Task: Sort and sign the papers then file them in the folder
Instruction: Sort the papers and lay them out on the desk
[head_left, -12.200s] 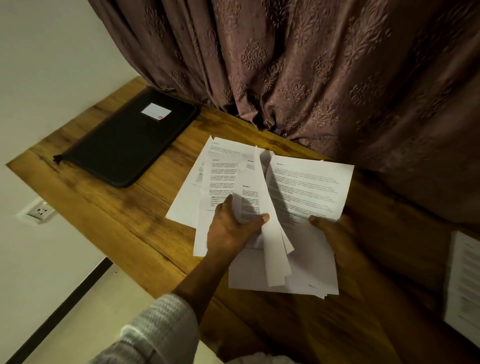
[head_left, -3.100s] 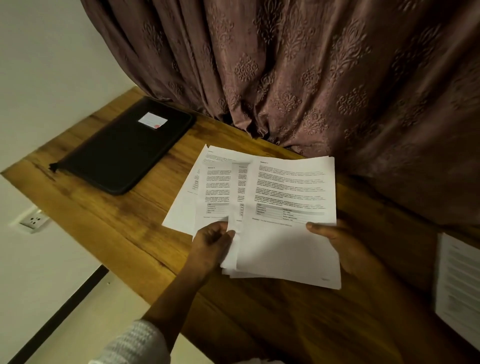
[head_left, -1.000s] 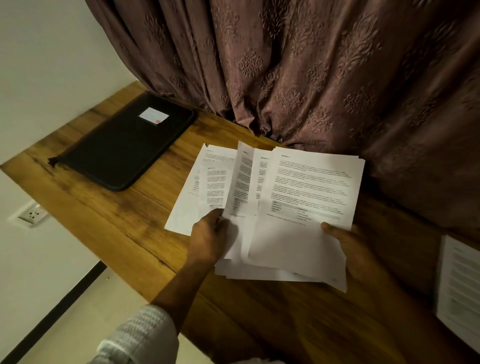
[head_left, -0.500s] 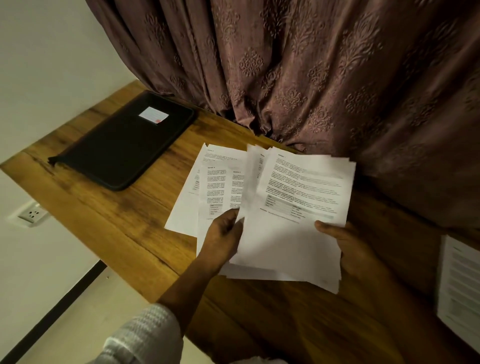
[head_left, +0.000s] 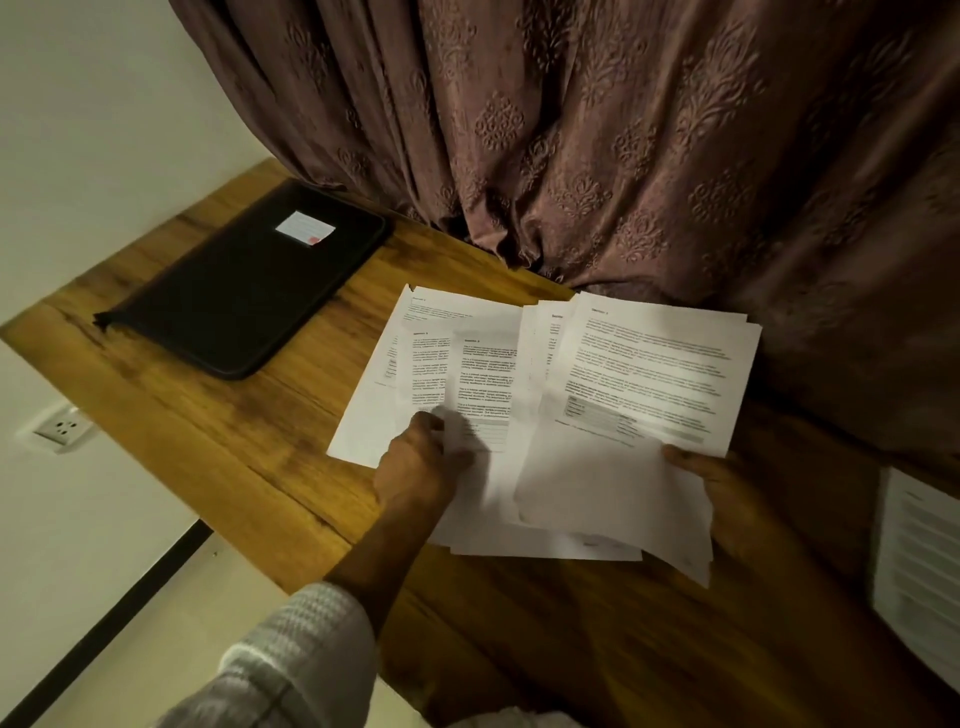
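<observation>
Several sheets (head_left: 644, 374) fanned loosely, gripped by right hand (head_left: 727, 499); left fingers (head_left: 430, 422) pinched one page (head_left: 483, 374); fan might slip, scrambling order.

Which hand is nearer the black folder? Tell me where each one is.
Left. The left hand pinches the papers on the side toward the folder; the right hand holds their opposite edge, farther away.

Dim, warm light; right side shadowed, print perhaps motion-blurred.
</observation>
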